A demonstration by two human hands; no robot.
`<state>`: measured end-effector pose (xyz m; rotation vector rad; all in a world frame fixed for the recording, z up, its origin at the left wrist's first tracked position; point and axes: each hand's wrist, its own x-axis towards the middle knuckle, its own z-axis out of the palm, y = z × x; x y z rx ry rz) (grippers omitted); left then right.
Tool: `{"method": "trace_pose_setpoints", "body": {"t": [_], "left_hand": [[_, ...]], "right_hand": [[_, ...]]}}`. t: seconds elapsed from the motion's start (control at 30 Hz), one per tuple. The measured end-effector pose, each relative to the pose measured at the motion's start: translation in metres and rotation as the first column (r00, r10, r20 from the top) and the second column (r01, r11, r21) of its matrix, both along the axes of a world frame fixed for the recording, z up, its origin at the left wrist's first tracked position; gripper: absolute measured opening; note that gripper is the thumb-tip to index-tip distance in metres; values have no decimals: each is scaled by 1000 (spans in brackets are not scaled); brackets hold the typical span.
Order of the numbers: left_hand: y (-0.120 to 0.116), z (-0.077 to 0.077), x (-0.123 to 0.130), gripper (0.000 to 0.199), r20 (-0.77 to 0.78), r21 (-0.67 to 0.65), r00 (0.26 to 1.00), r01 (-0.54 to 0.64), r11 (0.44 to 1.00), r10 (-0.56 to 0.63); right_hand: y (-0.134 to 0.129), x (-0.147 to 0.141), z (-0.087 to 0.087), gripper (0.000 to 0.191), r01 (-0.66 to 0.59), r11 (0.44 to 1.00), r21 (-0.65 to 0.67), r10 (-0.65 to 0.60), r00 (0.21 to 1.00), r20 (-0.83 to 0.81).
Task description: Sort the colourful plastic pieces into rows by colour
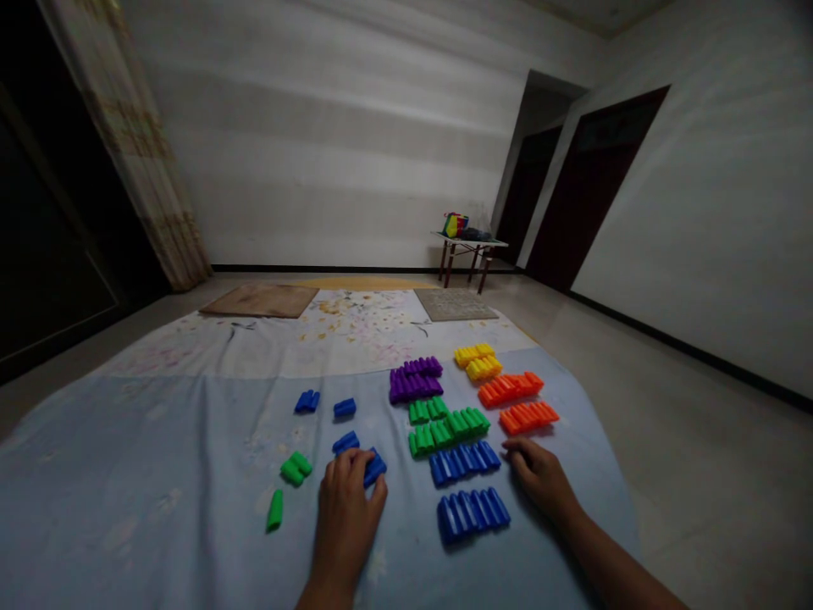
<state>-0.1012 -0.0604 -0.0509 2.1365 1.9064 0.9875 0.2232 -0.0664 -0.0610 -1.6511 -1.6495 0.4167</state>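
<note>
My left hand (pixel 349 504) is closed, thumb and fingers around some blue plastic tubes (pixel 375 468) on the blue cloth. Its fingers partly cover another blue piece (pixel 346 441). Further off lie a blue pair (pixel 344 407) and a small blue group (pixel 308 401). Left of this hand are joined green tubes (pixel 295 468) and a single green tube (pixel 274 511). My right hand (pixel 541 476) rests on the cloth, fingers loosely bent, with no object visible in it. It lies beside a row of blue tubes (pixel 465 463); a second blue row (pixel 473 515) is nearer me.
Beyond the blue rows are green tubes (pixel 450 430), purple tubes (pixel 416 379), yellow tubes (pixel 478 360) and orange tubes (pixel 511 388). A brown mat (pixel 260 301) and a grey mat (pixel 456 305) lie at the cloth's far edge. A small table (pixel 470 241) stands by the wall.
</note>
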Motion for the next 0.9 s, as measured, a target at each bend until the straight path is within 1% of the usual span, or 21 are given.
{"method": "trace_pose_setpoints", "body": {"t": [0.1, 0.27, 0.53, 0.7, 0.8, 0.9], "left_hand": [[0, -3, -3, 27, 17, -10, 1000, 18, 1000, -17], [-3, -6, -2, 28, 28, -25, 1000, 7, 1000, -6], [-4, 2, 0, 27, 29, -92, 999, 15, 996, -12], [-3, 4, 1, 28, -11, -113, 1000, 24, 993, -25], [-2, 4, -1, 30, -32, -104, 997, 60, 993, -63], [-1, 4, -3, 36, -36, -48, 997, 69, 996, -71]], "right_hand": [[0, -1, 0, 25, 15, 1000, 1, -15, 999, 33], [0, -2, 1, 25, 13, 1000, 10, -14, 997, 73], [1, -3, 4, 25, -10, 999, 33, 6, 992, 122], [4, -2, 5, 25, -16, 998, 55, 12, 996, 87], [5, -2, 5, 25, -23, 999, 41, 20, 997, 70], [5, -2, 6, 25, -29, 999, 41, 26, 998, 54]]}}
